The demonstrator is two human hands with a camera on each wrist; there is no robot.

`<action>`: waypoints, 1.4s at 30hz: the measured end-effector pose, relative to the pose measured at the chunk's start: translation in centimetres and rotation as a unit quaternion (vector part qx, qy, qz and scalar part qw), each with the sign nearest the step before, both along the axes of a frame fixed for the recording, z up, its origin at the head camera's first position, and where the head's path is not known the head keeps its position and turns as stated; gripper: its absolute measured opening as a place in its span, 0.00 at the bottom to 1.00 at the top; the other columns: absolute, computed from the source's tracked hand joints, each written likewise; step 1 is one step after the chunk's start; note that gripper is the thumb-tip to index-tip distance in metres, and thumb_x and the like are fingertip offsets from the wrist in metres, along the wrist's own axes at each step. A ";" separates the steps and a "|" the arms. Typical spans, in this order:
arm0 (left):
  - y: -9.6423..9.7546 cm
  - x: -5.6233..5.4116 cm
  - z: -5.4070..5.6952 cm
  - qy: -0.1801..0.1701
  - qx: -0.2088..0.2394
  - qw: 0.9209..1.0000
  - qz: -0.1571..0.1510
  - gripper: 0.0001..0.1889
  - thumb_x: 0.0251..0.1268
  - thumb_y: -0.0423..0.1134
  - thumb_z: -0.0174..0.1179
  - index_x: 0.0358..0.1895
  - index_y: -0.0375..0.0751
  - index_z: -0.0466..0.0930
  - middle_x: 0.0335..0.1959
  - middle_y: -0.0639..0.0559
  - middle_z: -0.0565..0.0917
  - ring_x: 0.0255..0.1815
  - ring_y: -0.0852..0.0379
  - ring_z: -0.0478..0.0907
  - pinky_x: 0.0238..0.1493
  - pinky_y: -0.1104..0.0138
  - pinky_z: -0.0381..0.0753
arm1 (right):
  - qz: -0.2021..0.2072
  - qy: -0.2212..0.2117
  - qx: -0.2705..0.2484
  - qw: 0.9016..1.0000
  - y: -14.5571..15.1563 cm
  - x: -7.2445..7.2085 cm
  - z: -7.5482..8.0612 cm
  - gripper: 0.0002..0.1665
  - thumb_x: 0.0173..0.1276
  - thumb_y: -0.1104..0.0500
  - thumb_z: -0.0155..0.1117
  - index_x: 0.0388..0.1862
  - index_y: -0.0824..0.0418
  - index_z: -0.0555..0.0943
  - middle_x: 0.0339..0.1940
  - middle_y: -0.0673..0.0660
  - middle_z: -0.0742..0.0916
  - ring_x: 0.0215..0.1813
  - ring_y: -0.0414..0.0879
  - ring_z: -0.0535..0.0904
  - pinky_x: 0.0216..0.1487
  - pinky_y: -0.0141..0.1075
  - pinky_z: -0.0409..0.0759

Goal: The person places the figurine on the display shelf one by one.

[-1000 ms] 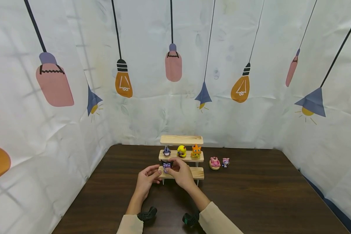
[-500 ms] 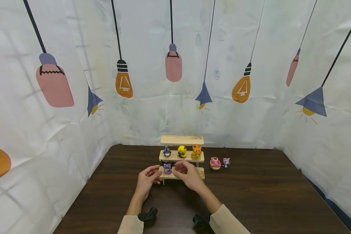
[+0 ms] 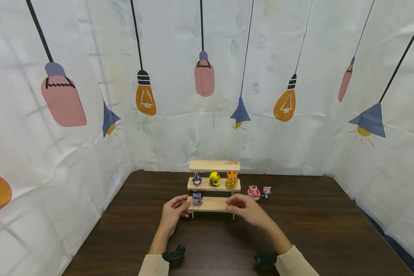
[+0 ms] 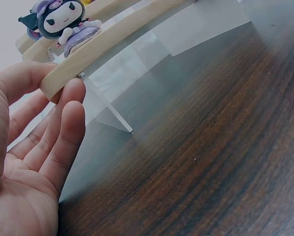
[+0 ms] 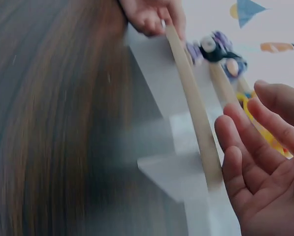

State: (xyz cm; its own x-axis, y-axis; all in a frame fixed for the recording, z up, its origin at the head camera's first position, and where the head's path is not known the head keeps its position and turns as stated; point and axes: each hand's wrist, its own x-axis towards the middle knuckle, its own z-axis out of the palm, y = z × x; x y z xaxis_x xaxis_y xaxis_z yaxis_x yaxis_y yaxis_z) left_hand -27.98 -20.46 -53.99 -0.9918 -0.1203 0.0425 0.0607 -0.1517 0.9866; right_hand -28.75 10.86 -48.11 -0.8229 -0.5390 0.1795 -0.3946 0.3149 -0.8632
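A three-tier wooden display stand (image 3: 212, 204) with clear supports stands on the dark table. On its lowest board, at the left end, a black-and-purple figurine (image 3: 197, 198) sits upright. My left hand (image 3: 172, 213) pinches that board's left end, thumb above and a finger beneath, as the left wrist view shows. By the right end of the same board is my right hand (image 3: 249, 209), its fingers loosely bent and holding nothing. Along the middle board are a blue-purple figurine (image 3: 196, 179), a yellow figurine (image 3: 214, 178) and an orange figurine (image 3: 231, 178).
Right of the stand, a pink figurine (image 3: 253, 192) and a small pink-and-purple figurine (image 3: 266, 191) stand on the table (image 3: 317, 226). The top board (image 3: 214, 165) is at the back, near a white curtain (image 3: 179, 142) printed with lamps.
My right hand has let go of the black-and-purple figurine and moved right along the lowest board to its right end. The left hand has stayed in place.
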 end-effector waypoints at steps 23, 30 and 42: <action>0.0 -0.1 -0.1 0.000 -0.003 1.000 -0.002 0.21 0.66 0.31 0.69 0.60 0.28 0.79 0.40 0.48 0.88 0.27 0.55 0.87 0.29 0.66 0.87 | -0.341 -0.012 -0.059 0.938 11.4 -4.0 -1.7 0.19 0.74 0.57 0.66 0.58 0.67 0.80 0.45 0.55 0.85 0.43 0.36 0.77 0.43 0.30 0.77; -0.1 -0.1 -0.1 -0.001 -0.002 1.000 -0.002 0.21 0.66 0.31 0.69 0.60 0.28 0.80 0.39 0.49 0.88 0.28 0.55 0.87 0.29 0.66 0.87 | -0.331 -0.049 -0.027 0.942 12.1 -5.0 -2.7 0.26 0.76 0.55 0.64 0.68 0.65 0.74 0.60 0.66 0.82 0.56 0.49 0.78 0.50 0.34 0.75; -0.1 0.0 -0.1 0.000 0.002 1.000 -0.002 0.21 0.66 0.31 0.68 0.60 0.27 0.79 0.41 0.46 0.88 0.27 0.55 0.87 0.29 0.67 0.87 | -0.262 -0.096 0.013 0.960 12.5 -6.6 -4.2 0.35 0.78 0.50 0.62 0.76 0.64 0.66 0.70 0.71 0.77 0.72 0.66 0.70 0.72 0.61 0.70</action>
